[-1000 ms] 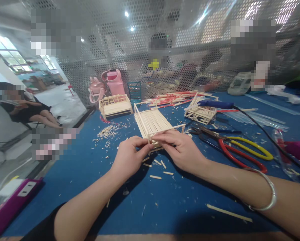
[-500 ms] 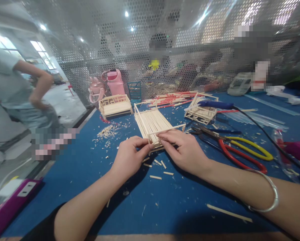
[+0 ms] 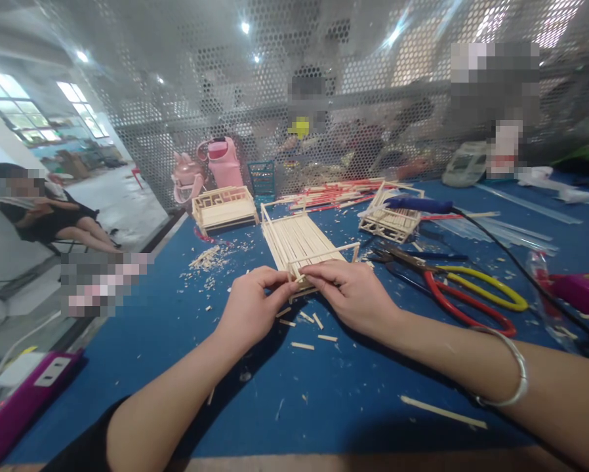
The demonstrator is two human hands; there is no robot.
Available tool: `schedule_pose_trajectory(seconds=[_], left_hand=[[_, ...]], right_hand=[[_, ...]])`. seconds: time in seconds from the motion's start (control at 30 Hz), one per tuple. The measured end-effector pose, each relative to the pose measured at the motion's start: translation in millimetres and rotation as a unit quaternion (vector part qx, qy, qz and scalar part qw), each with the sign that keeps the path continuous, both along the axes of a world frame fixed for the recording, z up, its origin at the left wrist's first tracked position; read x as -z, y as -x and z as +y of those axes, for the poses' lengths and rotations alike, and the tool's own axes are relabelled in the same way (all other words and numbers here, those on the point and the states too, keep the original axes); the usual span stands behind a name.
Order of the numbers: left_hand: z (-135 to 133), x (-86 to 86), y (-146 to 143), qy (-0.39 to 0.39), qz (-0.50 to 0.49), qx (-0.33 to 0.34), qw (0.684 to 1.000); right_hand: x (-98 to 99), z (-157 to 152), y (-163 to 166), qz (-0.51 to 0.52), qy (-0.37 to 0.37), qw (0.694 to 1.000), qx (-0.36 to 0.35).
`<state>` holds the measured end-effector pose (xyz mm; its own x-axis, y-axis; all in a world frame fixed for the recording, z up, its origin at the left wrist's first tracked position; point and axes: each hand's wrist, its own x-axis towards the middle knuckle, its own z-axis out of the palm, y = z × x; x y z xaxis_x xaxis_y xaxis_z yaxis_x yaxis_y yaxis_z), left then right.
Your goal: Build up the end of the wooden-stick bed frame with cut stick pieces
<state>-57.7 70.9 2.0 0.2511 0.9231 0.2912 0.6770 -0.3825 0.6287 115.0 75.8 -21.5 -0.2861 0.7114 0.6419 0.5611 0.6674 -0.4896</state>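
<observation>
A miniature bed frame (image 3: 302,237) made of thin wooden sticks lies on the blue tabletop, its slatted top running away from me. At its near end, my left hand (image 3: 255,298) pinches a short wooden stick (image 3: 300,278) between thumb and forefinger. My right hand (image 3: 356,292) reaches in from the other side, its thumb and fingers closed on the same short stick, close under the raised end rail (image 3: 331,253). The fingers partly hide the near corner of the frame.
Pliers (image 3: 466,288) with red and yellow handles lie at right, near a blue-handled corded tool (image 3: 420,204) resting on a small stick model (image 3: 390,223). A stick bench (image 3: 225,210) stands back left. Stick scraps (image 3: 303,346) dot the tabletop. A seated person (image 3: 53,210) is at left.
The standing person at the left has left the view, uncovering a seated person behind. My hands stay at the bed frame's near end with only slight finger movement. The view shifts slightly.
</observation>
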Motion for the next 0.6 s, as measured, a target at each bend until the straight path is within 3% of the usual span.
schedule_pose_trajectory(seconds=[0.27,0.47,0.6], left_hand=[[-1,-2.5,0,-0.005,0.006,0.006,1.0],[2,-3.2,0,-0.009,0.023,0.005,1.0],[2,-3.7,0,-0.013,0.014,0.002,1.0]], right_hand=[[2.3,3,2,0.005,0.008,1.0,-0.008],[-9.7,-13,-7,-0.117,-0.159,0.98,0.004],[-19.6,-24,-29,-0.157,-0.146,0.977,0.021]])
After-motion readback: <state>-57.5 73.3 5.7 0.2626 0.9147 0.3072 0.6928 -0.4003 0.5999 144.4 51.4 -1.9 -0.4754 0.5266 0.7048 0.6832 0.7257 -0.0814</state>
